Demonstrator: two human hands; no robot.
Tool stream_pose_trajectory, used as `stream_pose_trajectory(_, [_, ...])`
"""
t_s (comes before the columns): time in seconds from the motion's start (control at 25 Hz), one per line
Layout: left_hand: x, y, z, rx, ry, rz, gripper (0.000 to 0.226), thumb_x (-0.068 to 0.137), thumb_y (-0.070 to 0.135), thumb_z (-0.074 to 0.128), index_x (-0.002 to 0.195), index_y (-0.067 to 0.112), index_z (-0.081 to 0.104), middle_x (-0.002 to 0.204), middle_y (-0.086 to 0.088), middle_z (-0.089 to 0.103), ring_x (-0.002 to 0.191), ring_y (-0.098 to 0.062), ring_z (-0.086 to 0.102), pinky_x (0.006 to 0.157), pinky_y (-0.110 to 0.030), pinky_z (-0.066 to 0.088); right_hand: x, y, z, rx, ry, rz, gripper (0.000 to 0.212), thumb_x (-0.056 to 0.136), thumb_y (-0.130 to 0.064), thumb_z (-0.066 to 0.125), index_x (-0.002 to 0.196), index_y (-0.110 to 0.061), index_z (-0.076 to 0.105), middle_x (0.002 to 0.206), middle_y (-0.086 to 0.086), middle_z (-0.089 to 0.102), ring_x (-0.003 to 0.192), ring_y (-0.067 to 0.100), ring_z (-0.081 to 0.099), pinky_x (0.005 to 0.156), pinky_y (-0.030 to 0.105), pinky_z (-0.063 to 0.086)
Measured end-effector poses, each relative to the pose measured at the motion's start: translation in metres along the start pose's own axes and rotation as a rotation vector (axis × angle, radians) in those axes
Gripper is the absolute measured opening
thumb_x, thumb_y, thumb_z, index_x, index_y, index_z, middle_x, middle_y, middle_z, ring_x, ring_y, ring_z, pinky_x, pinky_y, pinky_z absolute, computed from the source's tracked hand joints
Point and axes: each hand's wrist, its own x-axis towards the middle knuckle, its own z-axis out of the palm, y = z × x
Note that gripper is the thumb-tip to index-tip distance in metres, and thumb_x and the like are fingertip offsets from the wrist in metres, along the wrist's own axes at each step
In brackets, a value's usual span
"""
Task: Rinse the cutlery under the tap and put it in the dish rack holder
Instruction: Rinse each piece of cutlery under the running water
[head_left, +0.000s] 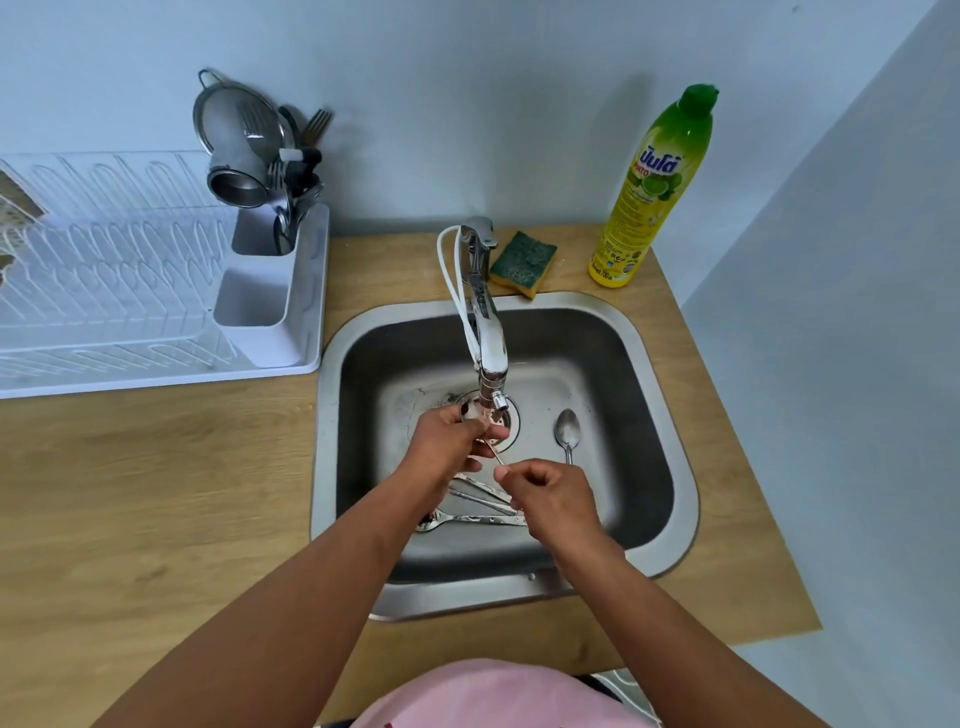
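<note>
Head view: left grip (451, 434) and right grip (545, 491) both hold a thin shiny spoon (496, 456) under the tap (491, 343)

Spoon (474, 413) under tap (488, 332); steel cutlery (475, 506) in sink (613, 358); holder (270, 228) part-filled.

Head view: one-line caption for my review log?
Both hands, left hand and right hand, rinse a spoon under the tap; more cutlery waits in the sink.
</note>
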Motion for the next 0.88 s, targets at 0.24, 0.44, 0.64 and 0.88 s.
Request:
stream_pose_trajectory(0.24, [0.004,-0.005,0.008,0.073,-0.091,0.066,0.028,0.106,0.027,0.05,0.106,0.015,0.075,0.091,-0.006,0.083,0.088,-0.03,0.077,0.085,-0.043,0.058,0.007,-0.009,0.004,0.247,-0.107,0.105,0.013,0.098,-0.015,0.064,0.094,-0.008,0.074,0.067,0.008,0.074,0.042,0.016,0.056,0.044,0.025,0.048])
stream_pose_trajectory(0.44, [0.005,-0.014,0.0,0.128,0.06,0.201,0.021,0.102,0.02,0.059,0.101,0.011,0.078,0.082,-0.006,0.08,0.069,-0.021,0.073,0.073,-0.042,0.06,0.009,-0.013,0.003,0.349,-0.173,0.15,0.012,0.094,-0.005,0.062,0.096,0.003,0.071,0.063,0.013,0.072,0.043,0.018,0.059,0.045,0.026,0.052])
stream_pose_trajectory(0.64, [0.005,-0.014,-0.005,0.058,0.035,0.172,0.017,0.099,0.015,0.064,0.1,0.008,0.08,0.082,-0.003,0.079,0.065,-0.012,0.069,0.062,-0.027,0.054,0.02,-0.019,0.011,0.397,-0.17,0.17,0.008,0.097,-0.011,0.063,0.093,-0.005,0.067,0.065,0.012,0.073,0.044,0.017,0.06,0.046,0.027,0.053])
stream_pose_trajectory(0.88, [0.001,-0.003,-0.005,-0.046,0.022,0.234,0.017,0.089,-0.002,0.069,0.096,0.008,0.081,0.092,-0.015,0.081,0.076,-0.018,0.072,0.07,-0.026,0.06,0.041,-0.024,0.012,0.526,-0.279,0.185,0.014,0.097,-0.007,0.063,0.085,-0.011,0.069,0.072,0.007,0.077,0.059,0.016,0.069,0.061,0.028,0.055])
